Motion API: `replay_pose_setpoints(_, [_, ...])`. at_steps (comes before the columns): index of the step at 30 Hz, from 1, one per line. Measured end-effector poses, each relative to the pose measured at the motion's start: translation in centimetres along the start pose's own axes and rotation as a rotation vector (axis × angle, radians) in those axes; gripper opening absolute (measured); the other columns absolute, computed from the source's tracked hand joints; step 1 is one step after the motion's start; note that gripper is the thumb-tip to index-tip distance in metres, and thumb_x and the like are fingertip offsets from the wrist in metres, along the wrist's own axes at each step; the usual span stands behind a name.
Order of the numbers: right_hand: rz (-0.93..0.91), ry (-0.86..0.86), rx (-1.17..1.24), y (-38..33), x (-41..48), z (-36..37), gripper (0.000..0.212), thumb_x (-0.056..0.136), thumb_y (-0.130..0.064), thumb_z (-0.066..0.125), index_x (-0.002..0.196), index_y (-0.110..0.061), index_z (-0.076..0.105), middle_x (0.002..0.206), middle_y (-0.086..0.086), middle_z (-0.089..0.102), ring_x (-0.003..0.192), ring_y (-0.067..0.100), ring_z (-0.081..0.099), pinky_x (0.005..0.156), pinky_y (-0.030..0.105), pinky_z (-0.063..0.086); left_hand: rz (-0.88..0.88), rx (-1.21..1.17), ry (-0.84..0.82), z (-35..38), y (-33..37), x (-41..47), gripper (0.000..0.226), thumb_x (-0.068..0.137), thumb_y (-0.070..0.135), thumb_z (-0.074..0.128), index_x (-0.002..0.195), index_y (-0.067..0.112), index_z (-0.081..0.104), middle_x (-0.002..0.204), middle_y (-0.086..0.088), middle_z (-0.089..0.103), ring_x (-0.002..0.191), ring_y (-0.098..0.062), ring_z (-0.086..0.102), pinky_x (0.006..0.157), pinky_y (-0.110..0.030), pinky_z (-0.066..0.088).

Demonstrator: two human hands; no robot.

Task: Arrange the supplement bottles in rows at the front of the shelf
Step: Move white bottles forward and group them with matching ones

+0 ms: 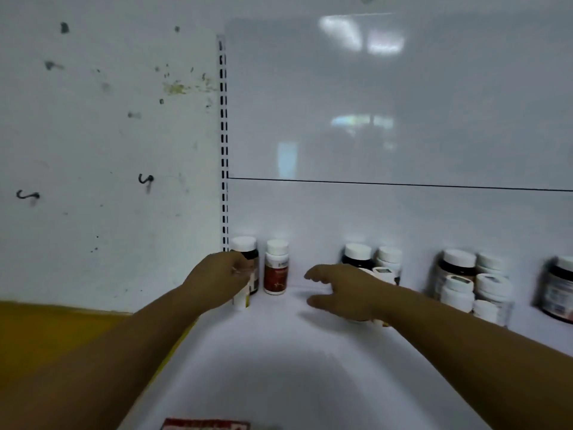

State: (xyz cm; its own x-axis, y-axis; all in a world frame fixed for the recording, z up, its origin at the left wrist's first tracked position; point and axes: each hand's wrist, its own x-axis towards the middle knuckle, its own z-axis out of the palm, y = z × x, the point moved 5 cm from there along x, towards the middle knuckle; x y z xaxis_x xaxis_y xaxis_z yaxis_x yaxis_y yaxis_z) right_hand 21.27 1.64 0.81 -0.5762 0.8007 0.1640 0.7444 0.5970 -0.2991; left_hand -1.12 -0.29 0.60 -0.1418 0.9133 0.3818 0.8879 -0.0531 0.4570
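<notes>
Supplement bottles stand along the back of the white shelf [279,367]. My left hand [217,280] is closed around a small white bottle [241,301], just in front of a dark bottle with a white cap [246,251] in the back left corner. A red-brown bottle [276,274] stands right beside them. My right hand [341,293] hovers with fingers spread toward the left, holding nothing. Behind its wrist a white-capped bottle [384,274] is partly hidden, with a dark bottle [358,254] and a white bottle [389,257] further back.
A cluster of white and amber bottles [465,287] sits to the right, and a dark jar [558,290] at the far right edge. A slotted upright [224,150] marks the shelf's left end. A yellow surface [46,336] lies left; a red label [204,425] is at the shelf's front.
</notes>
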Motion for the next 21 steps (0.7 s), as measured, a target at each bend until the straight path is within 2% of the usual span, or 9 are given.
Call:
replay_pose_setpoints(3, [0.081,0.064,0.166,-0.7,3.1,2.6,0.053,0.086,-0.04,0.058,0.134,-0.025,0.042,0.133,0.001,0.054,0.114,0.016,0.054,0.094,0.026,0.043,-0.048,-0.087,-0.086,1.7,-2.8,0.7,0.041,0.078,0.026,0.069,0.117,0.022,0.057,0.113,0.001,0.063,0.084,-0.01,0.054,0.068,-0.019,0.039])
replay_pose_setpoints(6, [0.186,0.097,0.26,-0.3,5.4,5.1,0.057,0.087,-0.038,0.057,0.138,-0.023,0.036,0.137,0.004,0.051,0.118,0.018,0.053,0.09,0.024,0.04,-0.06,-0.142,-0.146,3.4,-3.9,1.0,0.047,0.073,0.029,0.074,0.116,0.025,0.056,0.112,0.002,0.063,0.085,-0.012,0.055,0.074,-0.022,0.04])
replay_pose_setpoints(9, [0.247,0.219,0.372,0.3,7.5,5.5,0.063,0.086,-0.032,0.06,0.14,-0.019,0.03,0.141,0.006,0.047,0.122,0.022,0.049,0.092,0.028,0.039,-0.075,-0.229,-0.109,4.1,-4.2,1.5,0.043,0.074,0.031,0.074,0.112,0.025,0.057,0.111,0.002,0.063,0.086,-0.012,0.056,0.075,-0.022,0.04])
replay_pose_setpoints(12, [0.237,0.348,0.544,0.4,9.8,4.4,0.06,0.086,-0.028,0.061,0.137,-0.018,0.032,0.138,0.007,0.049,0.12,0.023,0.05,0.09,0.029,0.04,-0.085,-0.304,-0.133,4.1,-4.2,1.8,0.03,0.079,0.027,0.071,0.106,0.024,0.057,0.113,-0.002,0.062,0.089,-0.015,0.057,0.076,-0.025,0.044])
replay_pose_setpoints(16, [0.229,0.37,0.532,-0.3,11.9,4.1,0.054,0.083,-0.032,0.064,0.13,-0.017,0.041,0.127,0.006,0.058,0.11,0.023,0.055,0.084,0.029,0.042,-0.104,-0.405,-0.225,3.9,-3.8,1.2,0.024,0.082,0.016,0.068,0.1,0.023,0.055,0.115,-0.009,0.063,0.1,-0.026,0.062,0.087,-0.04,0.053])
replay_pose_setpoints(18, [0.227,0.345,0.518,-0.4,12.1,4.1,0.044,0.079,-0.034,0.068,0.117,-0.019,0.051,0.117,0.005,0.062,0.101,0.021,0.058,0.082,0.031,0.046,-0.114,-0.45,-0.231,3.3,-3.7,0.8,0.023,0.082,0.015,0.068,0.102,0.019,0.057,0.113,-0.008,0.064,0.094,-0.023,0.064,0.078,-0.034,0.056])
replay_pose_setpoints(19, [0.227,0.334,0.54,-0.4,11.9,4.0,0.038,0.076,-0.033,0.071,0.107,-0.02,0.053,0.109,0.003,0.063,0.095,0.019,0.059,0.079,0.031,0.047,-0.13,-0.504,-0.233,2.9,-3.6,0.5,0.025,0.082,0.015,0.068,0.105,0.017,0.058,0.111,-0.008,0.066,0.089,-0.02,0.065,0.072,-0.031,0.057])
replay_pose_setpoints(21, [0.233,0.308,0.613,-0.2,11.0,3.7,0.036,0.071,-0.029,0.076,0.095,-0.02,0.05,0.095,-0.001,0.06,0.085,0.015,0.058,0.072,0.028,0.048,-0.169,-0.632,-0.279,2.2,-3.5,0.0,0.031,0.083,0.014,0.067,0.114,0.015,0.059,0.11,-0.008,0.067,0.085,-0.018,0.068,0.07,-0.031,0.059])
